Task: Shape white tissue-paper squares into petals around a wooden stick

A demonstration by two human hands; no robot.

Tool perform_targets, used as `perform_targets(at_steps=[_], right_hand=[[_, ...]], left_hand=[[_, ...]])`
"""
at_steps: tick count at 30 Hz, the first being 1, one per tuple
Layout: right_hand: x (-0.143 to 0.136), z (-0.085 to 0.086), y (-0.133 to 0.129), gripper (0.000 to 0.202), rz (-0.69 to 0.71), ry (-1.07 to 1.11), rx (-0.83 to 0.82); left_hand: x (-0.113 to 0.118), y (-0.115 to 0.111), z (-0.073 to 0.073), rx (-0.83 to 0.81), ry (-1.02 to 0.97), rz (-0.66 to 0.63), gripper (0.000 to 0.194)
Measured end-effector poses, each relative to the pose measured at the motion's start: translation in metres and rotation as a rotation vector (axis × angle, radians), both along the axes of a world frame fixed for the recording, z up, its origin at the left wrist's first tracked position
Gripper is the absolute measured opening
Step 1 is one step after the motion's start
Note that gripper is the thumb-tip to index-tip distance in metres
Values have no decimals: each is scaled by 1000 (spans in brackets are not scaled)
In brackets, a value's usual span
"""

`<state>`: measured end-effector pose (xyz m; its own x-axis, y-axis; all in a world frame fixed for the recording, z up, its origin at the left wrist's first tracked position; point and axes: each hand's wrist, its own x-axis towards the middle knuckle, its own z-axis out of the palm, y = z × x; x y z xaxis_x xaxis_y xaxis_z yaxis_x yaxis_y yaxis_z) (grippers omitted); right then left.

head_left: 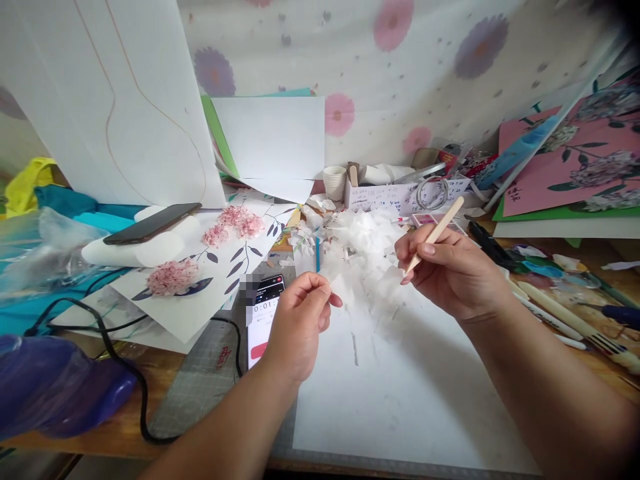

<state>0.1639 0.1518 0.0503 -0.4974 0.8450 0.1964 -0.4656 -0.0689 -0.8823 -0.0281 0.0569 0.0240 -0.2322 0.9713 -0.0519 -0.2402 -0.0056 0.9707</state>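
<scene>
My right hand [445, 267] is closed around a pale wooden stick [441, 227], held like a pen with its pointed end down. My left hand [303, 320] is closed in a pinch to its left; whatever sits between thumb and finger is too small to make out. Just beyond both hands lies a loose heap of thin white petal-like pieces [365, 230], resting on the far part of a large white sheet [400, 400]. Faint grey strokes mark the sheet below the heap.
At left, a phone [263, 307] shows a timer on the grey cutting mat [185, 393], with a black cable [143, 380] nearby. Pink flower pictures [175, 277] lie behind. A second phone [153, 223] rests on a white roll. Brushes and tools [565, 307] crowd the right side.
</scene>
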Motion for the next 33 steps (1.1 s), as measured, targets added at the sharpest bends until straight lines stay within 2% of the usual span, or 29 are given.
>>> perform_targets(at_steps=[5, 9, 10, 14, 16, 21, 26, 33], right_hand=[[-1, -5, 0, 11, 22, -19, 8], [-9, -8, -6, 11, 61, -56, 15], [-11, -8, -8, 10, 75, -55, 17], [-16, -8, -16, 9, 134, -45, 40], [-17, -8, -18, 7, 161, -50, 67], [-16, -10, -19, 5, 187, -78, 162], [-16, -11, -16, 2, 179, -85, 212], [-17, -9, -20, 3, 101, -76, 160]], left_hand=[[-1, 0, -5, -28, 203, -51, 6], [0, -2, -5, -3, 420, -135, 27], [1, -2, -4, 9, 387, -155, 30], [1, -3, -3, -11, 6, -301, 40], [1, -4, -2, -48, -82, -348, 41], [1, -6, 2, -67, -113, -303, 36], [2, -6, 0, -49, -47, -277, 29], [0, -4, -6, 115, 214, -137, 14]])
